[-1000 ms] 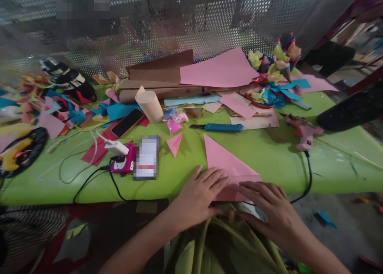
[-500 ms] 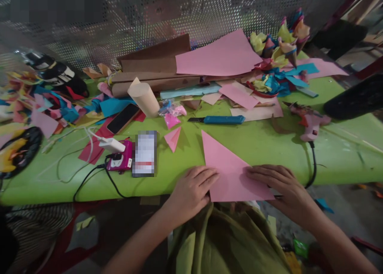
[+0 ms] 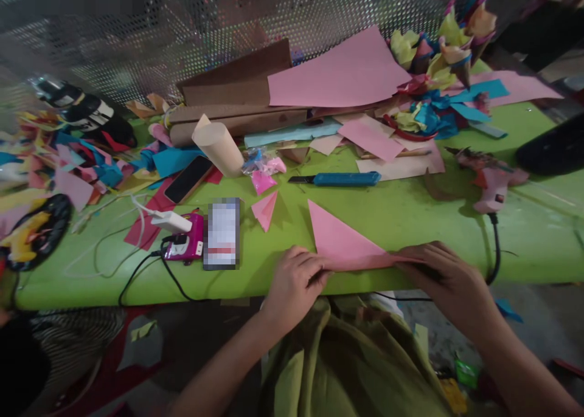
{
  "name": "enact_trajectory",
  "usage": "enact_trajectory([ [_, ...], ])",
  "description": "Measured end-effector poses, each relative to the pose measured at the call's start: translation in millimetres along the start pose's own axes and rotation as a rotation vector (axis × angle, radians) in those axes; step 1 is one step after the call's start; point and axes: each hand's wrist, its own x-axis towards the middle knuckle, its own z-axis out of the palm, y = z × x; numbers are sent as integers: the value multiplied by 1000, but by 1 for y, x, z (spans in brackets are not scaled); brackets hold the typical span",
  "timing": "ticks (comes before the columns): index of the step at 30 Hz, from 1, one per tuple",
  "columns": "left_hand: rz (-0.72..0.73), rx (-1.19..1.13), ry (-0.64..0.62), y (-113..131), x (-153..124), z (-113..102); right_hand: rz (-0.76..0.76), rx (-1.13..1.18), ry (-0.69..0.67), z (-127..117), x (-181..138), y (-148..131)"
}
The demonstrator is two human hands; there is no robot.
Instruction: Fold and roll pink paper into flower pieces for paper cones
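Note:
A triangular piece of pink paper (image 3: 343,237) lies on the green table at its front edge. My left hand (image 3: 298,283) pinches the lower left corner, fingers closed on it. At the lower right corner, my right hand (image 3: 440,271) grips the paper between thumb and fingers. The near edge of the paper is straight, and its underside is hidden. Beyond it lies a blue utility knife (image 3: 347,179) with its blade out to the left. A small folded pink paper piece (image 3: 265,211) stands left of the sheet.
A phone (image 3: 221,233) and a magenta power adapter (image 3: 185,237) with cables lie to the left. A pink glue gun (image 3: 490,189) sits on the right. Behind are a cardboard tube (image 3: 219,149), a large pink sheet (image 3: 337,76), paper cones (image 3: 456,58) and coloured scraps.
The paper's near part has gone from flat to folded or bent under, so less of it shows. Both hands now pinch its corners instead of lying on it. The view has shifted slightly.

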Motion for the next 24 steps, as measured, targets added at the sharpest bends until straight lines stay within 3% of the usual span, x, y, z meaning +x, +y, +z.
enact_trajectory([
  [9,-170,157,114,7,3,7,196,-131,68,9,1,-1],
  [13,-166,147,152,8,3,12,180,-147,107,13,2,-1],
  [17,-156,347,85,10,3,12,158,-178,93,16,3,-3],
  [20,-80,492,79,11,0,12,146,-211,88,17,2,-3],
  [24,244,552,15,12,-3,18,120,-231,85,20,1,0],
])
